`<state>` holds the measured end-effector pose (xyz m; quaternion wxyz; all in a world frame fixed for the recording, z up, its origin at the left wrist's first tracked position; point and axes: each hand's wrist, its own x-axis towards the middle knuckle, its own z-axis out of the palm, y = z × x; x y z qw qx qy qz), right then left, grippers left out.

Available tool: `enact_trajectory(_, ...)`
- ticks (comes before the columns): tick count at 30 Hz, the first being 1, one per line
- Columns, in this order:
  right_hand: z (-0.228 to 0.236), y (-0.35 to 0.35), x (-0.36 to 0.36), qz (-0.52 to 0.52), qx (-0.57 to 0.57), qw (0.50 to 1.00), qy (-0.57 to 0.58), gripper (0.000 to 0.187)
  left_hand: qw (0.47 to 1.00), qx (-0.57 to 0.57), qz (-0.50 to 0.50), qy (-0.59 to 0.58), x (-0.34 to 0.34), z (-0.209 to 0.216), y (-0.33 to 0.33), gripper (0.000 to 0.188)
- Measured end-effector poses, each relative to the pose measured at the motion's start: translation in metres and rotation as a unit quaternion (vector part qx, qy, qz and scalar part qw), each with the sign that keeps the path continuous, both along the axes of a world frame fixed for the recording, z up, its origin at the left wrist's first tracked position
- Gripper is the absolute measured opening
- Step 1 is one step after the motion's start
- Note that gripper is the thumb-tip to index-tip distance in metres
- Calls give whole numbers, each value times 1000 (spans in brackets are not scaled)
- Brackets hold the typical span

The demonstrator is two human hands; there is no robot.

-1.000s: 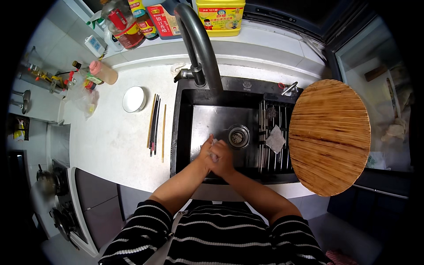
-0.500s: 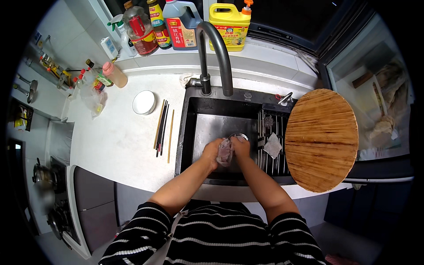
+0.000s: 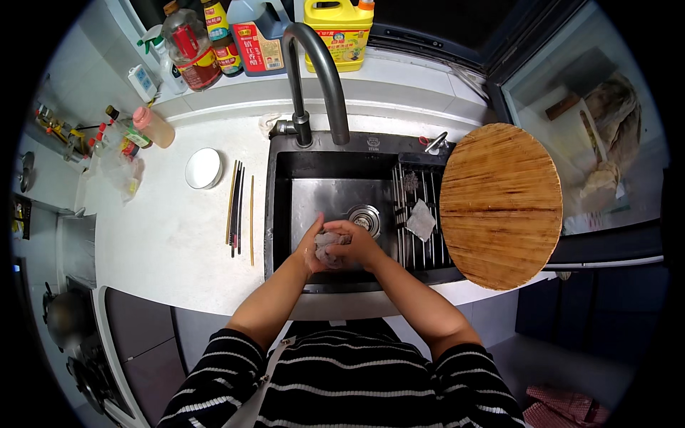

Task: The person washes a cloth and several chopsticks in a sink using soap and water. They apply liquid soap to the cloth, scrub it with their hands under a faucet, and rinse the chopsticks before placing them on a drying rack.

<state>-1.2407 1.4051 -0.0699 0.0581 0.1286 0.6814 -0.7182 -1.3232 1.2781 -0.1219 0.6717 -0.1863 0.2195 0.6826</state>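
Both my hands are together over the dark sink, near its front wall. My left hand and my right hand are closed around a small crumpled grey cloth held between them. The round drain lies just behind my hands. A dark curved faucet arches over the basin from the back; no water stream shows.
A metal rack with a grey scouring pad spans the sink's right part. A round wooden board rests at right. Several chopsticks and a white dish lie on the white counter. Bottles stand at the back.
My hands stayed together over the sink and now knead the grey cloth nearer the front wall. The view has shifted, showing more of the bottles behind.
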Motion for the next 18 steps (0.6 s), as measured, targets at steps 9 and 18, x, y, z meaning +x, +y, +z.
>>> enact_trajectory(9,-50,-14,0,-169,390,886,187,21,980,-101,174,0,0,-28,17,56)
enact_trajectory(18,-15,-46,-24,-302,361,864,181,19,986,-125,107,18,0,-11,19,37)
